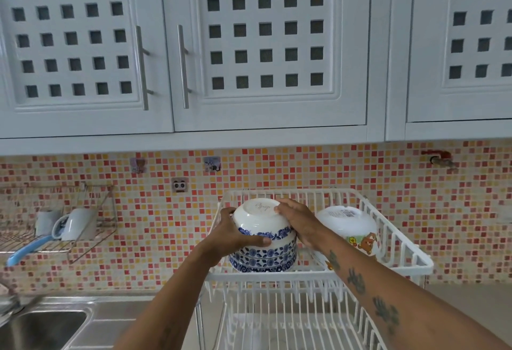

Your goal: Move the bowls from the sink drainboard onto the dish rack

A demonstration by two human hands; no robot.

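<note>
A stack of upside-down white bowls with blue flower bands (263, 241) stands at the left of the top tier of the white wire dish rack (410, 255). My left hand (235, 234) grips the stack's left side, thumb across the front. Over the stack's right side and base lies my right hand (297, 219). A white bowl with cartoon bears (350, 227) sits upside down to the right in the same tier. The steel sink drainboard (119, 319) at lower left shows no bowls.
The rack's lower tier (291, 324) has upright prongs. The sink basin (41, 327) is at bottom left with a tap above it. A wire wall shelf (55, 241) holds mugs and a blue-handled utensil. White cabinets hang overhead.
</note>
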